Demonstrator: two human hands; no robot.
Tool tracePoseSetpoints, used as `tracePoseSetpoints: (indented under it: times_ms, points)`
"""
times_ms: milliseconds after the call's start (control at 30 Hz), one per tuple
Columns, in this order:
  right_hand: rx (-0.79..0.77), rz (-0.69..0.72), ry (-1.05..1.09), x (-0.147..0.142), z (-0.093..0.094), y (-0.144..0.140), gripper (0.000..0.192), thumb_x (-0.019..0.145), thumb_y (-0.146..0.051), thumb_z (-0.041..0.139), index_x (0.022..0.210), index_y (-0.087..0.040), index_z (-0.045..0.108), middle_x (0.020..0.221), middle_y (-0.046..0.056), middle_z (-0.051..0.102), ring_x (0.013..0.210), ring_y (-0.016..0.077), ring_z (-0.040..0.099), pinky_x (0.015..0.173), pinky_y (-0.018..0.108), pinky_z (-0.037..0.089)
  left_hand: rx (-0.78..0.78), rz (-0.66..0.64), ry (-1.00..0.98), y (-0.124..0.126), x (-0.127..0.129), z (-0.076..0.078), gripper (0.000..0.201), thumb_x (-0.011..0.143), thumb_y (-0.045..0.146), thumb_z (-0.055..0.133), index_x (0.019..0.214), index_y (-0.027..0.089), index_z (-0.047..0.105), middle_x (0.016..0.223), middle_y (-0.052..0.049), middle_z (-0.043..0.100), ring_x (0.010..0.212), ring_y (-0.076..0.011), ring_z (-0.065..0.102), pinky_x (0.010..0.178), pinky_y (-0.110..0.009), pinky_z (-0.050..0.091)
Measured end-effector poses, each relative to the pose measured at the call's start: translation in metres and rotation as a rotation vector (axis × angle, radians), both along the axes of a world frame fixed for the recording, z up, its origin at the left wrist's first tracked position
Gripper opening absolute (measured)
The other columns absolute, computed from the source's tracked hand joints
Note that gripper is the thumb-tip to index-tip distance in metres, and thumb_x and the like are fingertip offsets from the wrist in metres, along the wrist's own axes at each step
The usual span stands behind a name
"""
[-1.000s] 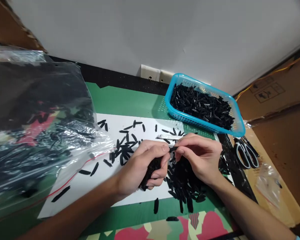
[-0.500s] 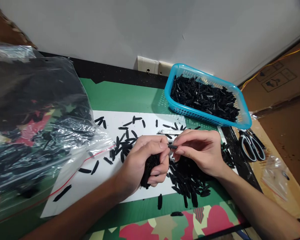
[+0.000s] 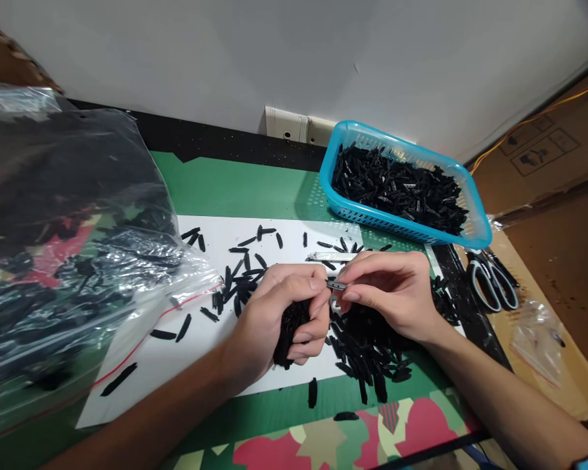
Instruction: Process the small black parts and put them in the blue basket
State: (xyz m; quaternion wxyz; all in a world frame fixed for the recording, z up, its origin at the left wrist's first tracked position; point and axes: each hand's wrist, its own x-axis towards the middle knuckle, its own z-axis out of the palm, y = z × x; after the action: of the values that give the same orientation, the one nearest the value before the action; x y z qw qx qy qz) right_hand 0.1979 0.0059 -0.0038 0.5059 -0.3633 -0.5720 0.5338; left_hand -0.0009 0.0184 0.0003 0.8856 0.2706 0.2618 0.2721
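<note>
Black plastic pieces throughout. Left hand (image 3: 279, 320) curled closed around a bunch of small black pieces (image 3: 288, 333), fingers wrapped tight, thumb and forefinger also meeting the end of a single black piece (image 3: 336, 285). Right hand (image 3: 389, 294) pinches that same piece between thumb and forefinger, other fingers loosely bent. Single piece sits level between the two hands, above the white sheet (image 3: 176, 365).

Loose pile of black pieces (image 3: 372, 356) lies under and just in front of the right hand, on the sheet's near right edge. More pieces scattered singly across the sheet behind the left hand.

Blue basket (image 3: 473, 219) at far right, filled with black pieces. Scissors (image 3: 492, 287) beside it on the right, flat. Clear plastic bag (image 3: 68, 228) of black pieces at left, its mouth reaching onto the sheet. Green mat (image 3: 240, 189) beneath everything
</note>
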Motion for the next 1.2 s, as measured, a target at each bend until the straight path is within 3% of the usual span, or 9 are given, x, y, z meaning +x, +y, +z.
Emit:
tracePoseSetpoints:
  times_ms: [300,500,633,733,833,933,1067,1200]
  points:
    - [0.016,-0.041,-0.054,0.0,0.001,0.0,0.002,0.089,-0.018,0.081,0.09,-0.019,0.082,0.077,0.002,0.075,0.056,0.0139,0.071,0.053,0.026,0.059,-0.022,-0.017,-0.009,0.0,-0.001,0.0,0.032,0.092,0.034,0.059,0.065,0.019,0.051,0.044,0.005,0.04,0.034,-0.0075,0.03,0.035,-0.017,0.023]
    - [0.198,-0.182,-0.197,0.019,0.011,0.004,0.014,0.095,-0.025,0.075,0.081,-0.021,0.077,0.068,0.002,0.068,0.056,0.015,0.061,0.054,0.031,0.047,-0.024,-0.012,0.019,0.001,0.001,0.002,0.038,0.09,0.038,0.058,0.06,0.015,0.058,0.043,0.004,0.037,0.034,-0.0073,0.03,0.034,-0.017,0.024]
    - [0.304,-0.132,-0.3,0.028,0.013,0.004,0.027,0.097,-0.028,0.07,0.071,-0.021,0.072,0.06,0.001,0.06,0.055,0.0151,0.051,0.055,0.032,0.038,-0.006,-0.028,0.044,0.001,0.001,0.001,0.046,0.093,0.045,0.054,0.065,0.011,0.069,0.043,0.004,0.036,0.034,-0.0078,0.031,0.034,-0.018,0.025]
    - [0.336,-0.096,-0.373,0.021,0.015,-0.001,0.019,0.096,-0.022,0.071,0.077,-0.021,0.072,0.063,0.001,0.062,0.055,0.014,0.05,0.053,0.031,0.036,0.054,-0.067,0.077,-0.002,0.003,0.0,0.055,0.098,0.052,0.05,0.073,0.009,0.073,0.042,0.004,0.037,0.033,-0.0077,0.032,0.035,-0.019,0.025]
    - [0.405,-0.023,-0.423,0.008,0.017,-0.005,0.004,0.09,-0.017,0.077,0.089,-0.019,0.074,0.071,0.001,0.067,0.062,0.0138,0.056,0.059,0.03,0.043,0.068,-0.06,0.085,-0.008,0.006,-0.002,0.053,0.1,0.055,0.052,0.075,0.011,0.069,0.044,0.004,0.041,0.035,-0.0066,0.033,0.036,-0.018,0.027]
    - [0.474,0.049,-0.492,0.0,0.019,-0.007,0.009,0.089,-0.018,0.079,0.098,-0.017,0.076,0.073,0.001,0.064,0.066,0.0142,0.057,0.063,0.03,0.045,0.072,-0.057,0.079,-0.013,0.008,-0.002,0.049,0.1,0.056,0.055,0.076,0.014,0.063,0.048,0.005,0.042,0.038,-0.0055,0.033,0.037,-0.016,0.027]
    - [0.478,0.027,-0.565,-0.001,0.018,-0.009,0.004,0.095,-0.018,0.073,0.096,-0.017,0.076,0.07,-0.001,0.055,0.062,0.0129,0.051,0.058,0.029,0.04,0.112,-0.074,0.122,-0.013,0.008,-0.001,0.054,0.101,0.059,0.052,0.068,0.016,0.056,0.046,0.004,0.043,0.036,-0.0051,0.033,0.036,-0.016,0.025]
    - [0.406,-0.025,-0.53,0.001,0.017,-0.01,0.005,0.096,-0.019,0.072,0.095,-0.019,0.077,0.068,-0.001,0.055,0.062,0.0128,0.05,0.058,0.029,0.041,0.082,-0.039,0.137,-0.009,0.008,0.0,0.052,0.102,0.056,0.048,0.069,0.017,0.055,0.044,0.004,0.043,0.034,-0.0065,0.034,0.035,-0.017,0.026]
